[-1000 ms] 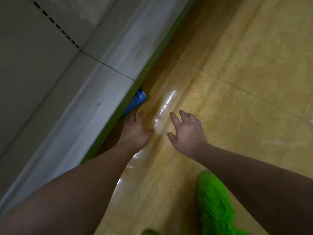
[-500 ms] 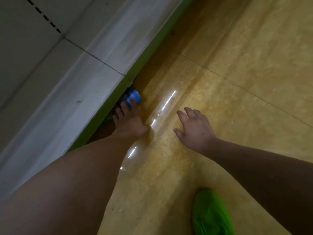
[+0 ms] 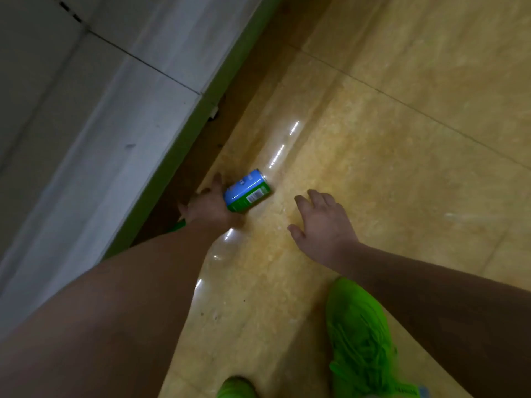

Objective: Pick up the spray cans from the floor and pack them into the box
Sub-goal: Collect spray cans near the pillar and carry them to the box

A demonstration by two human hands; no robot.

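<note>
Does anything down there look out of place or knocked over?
Yes: a blue and green spray can lies on its side on the glossy yellow floor, beside the base of the grey shelf unit. The left hand touches it; the right hand hovers open nearby. No spill or damage shows.

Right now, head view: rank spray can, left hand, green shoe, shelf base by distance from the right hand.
From the right hand:
1. Spray can, lying to its left.
2. Left hand, left, gripping the can.
3. Green shoe, below; close to 2.
4. Shelf base, far left.
</note>
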